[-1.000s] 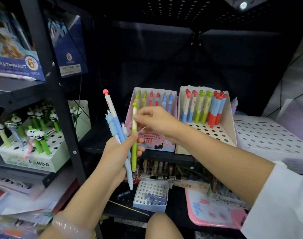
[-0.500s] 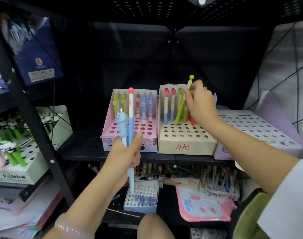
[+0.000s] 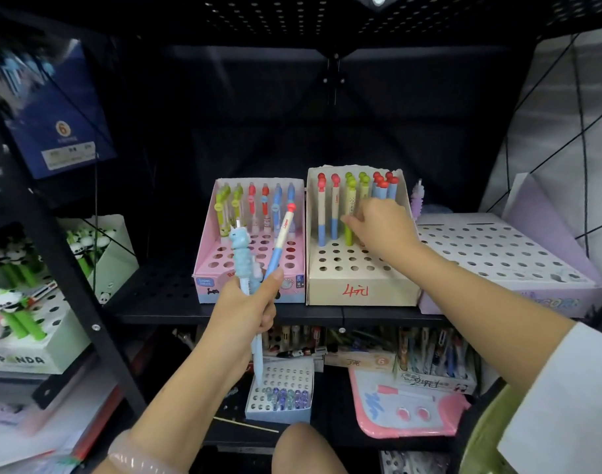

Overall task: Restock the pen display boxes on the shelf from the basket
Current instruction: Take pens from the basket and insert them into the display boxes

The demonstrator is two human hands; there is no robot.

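Two display boxes stand side by side on the black shelf: a pink box [image 3: 209,268] and a beige box [image 3: 361,295] marked in red. Both hold upright pens in their back rows. My right hand [image 3: 387,230] reaches into the beige box, its fingertips pinching the lower part of a green pen [image 3: 349,213] that stands in a hole. My left hand [image 3: 246,313] is raised in front of the pink box. It grips two pens upright, a light-blue dinosaur-topped pen [image 3: 242,254] and a red-topped cream and blue pen [image 3: 282,234].
A wide purple-sided box [image 3: 498,254] with open holes sits right of the beige one. Panda pens [image 3: 15,268] fill a green box on the left shelf. Below lie a small blue box [image 3: 279,395], a pink board [image 3: 409,408] and packed pens. A green basket rim [image 3: 481,439] shows at bottom right.
My right hand took the green pen from my left hand, carried it to the beige box and lowered it into a hole. My left hand keeps the other two pens.
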